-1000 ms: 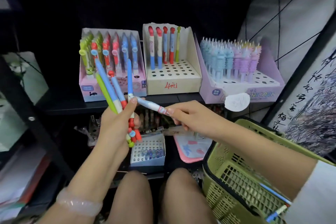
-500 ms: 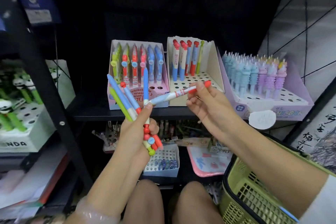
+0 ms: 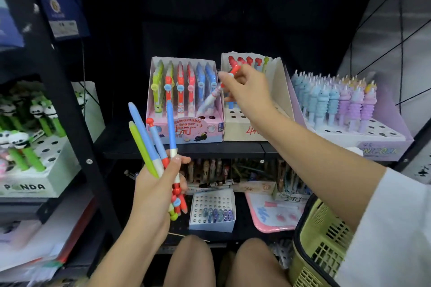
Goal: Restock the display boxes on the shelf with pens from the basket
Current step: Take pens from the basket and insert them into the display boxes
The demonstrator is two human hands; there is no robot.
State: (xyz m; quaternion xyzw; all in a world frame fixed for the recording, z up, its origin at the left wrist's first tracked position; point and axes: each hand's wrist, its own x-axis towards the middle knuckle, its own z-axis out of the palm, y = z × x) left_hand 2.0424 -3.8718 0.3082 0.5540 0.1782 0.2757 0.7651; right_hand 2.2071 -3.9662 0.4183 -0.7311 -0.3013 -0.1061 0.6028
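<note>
Closest in, the basket (image 3: 326,240) sits at the lower right by the knees. The left hand (image 3: 151,191) is upright in front of the shelf's front edge, fingers wrapped round a fan of spare pens (image 3: 161,142), tips up and caps hanging below the palm. That grip looks snug enough; I'd just keep the bunch low so it doesn't block the view of the holes.

Farther back, the right hand (image 3: 247,91) reaches over the front of the shelf, wrist cocked, pinching one pen (image 3: 213,95) near its red cap. The pale tip angles down-left toward the open holes at the front right corner of the pink display box (image 3: 186,128), which stands against the left side of the cream box (image 3: 245,128).

My take: tilt the pen closer to vertical before pushing down, aim the tip into one free hole, and let go only once it's seated. It's blurry, so whether the tip is touching the box yet, can't say.
</note>
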